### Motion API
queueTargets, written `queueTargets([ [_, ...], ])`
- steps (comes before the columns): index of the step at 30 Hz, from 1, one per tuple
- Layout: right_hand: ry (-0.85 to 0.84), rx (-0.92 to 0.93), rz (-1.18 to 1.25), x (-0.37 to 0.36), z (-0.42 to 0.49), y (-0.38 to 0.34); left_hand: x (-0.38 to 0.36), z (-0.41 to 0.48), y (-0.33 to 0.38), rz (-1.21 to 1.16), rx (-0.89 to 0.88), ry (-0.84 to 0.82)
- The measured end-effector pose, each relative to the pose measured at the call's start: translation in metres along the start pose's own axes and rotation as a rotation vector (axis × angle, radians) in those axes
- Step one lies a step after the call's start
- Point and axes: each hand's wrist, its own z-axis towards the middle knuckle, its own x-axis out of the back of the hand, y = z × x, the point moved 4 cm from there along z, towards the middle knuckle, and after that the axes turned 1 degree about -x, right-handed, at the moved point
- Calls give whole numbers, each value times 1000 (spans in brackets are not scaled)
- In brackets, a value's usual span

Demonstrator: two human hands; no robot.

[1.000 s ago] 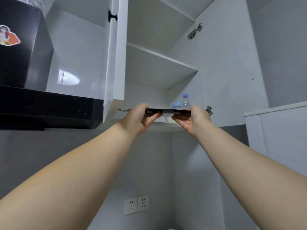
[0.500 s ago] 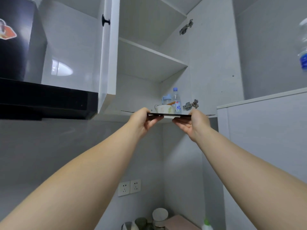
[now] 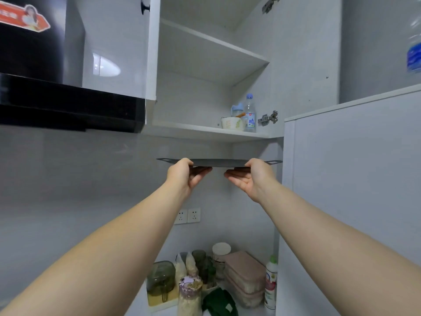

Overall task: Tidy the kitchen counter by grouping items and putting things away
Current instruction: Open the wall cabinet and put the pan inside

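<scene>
A thin dark flat tray point(image 3: 219, 162) with a cut-out handle at each end is held level in the air, below the open wall cabinet's bottom shelf point(image 3: 205, 132). My left hand point(image 3: 185, 175) grips its left part, thumb on top and fingers underneath. My right hand point(image 3: 251, 179) grips its right part the same way. On the shelf's right end stand a white patterned bowl point(image 3: 232, 123), a clear water bottle point(image 3: 250, 113) and a small blue cup point(image 3: 237, 109) behind them.
The cabinet door point(image 3: 151, 49) stands open on the left, beside a black range hood point(image 3: 68, 103). A tall white unit point(image 3: 355, 179) is at the right. On the counter corner below stand jars point(image 3: 160, 279), stacked pink boxes point(image 3: 246, 274) and a white bottle point(image 3: 271, 283). Wall sockets point(image 3: 187, 215) lie behind.
The tray went from level with the cabinet's bottom shelf to well below it, both hands still gripping it. My view tilted down, so the counter's jars and boxes show now.
</scene>
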Motion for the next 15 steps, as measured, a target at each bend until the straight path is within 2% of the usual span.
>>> queueTargets([
  [8,-44,-151,59,27,-45,54,48,-65,-26,17,28,114],
  [15,13,-294,125,42,-77,113,103,-121,-41,91,73,224],
])
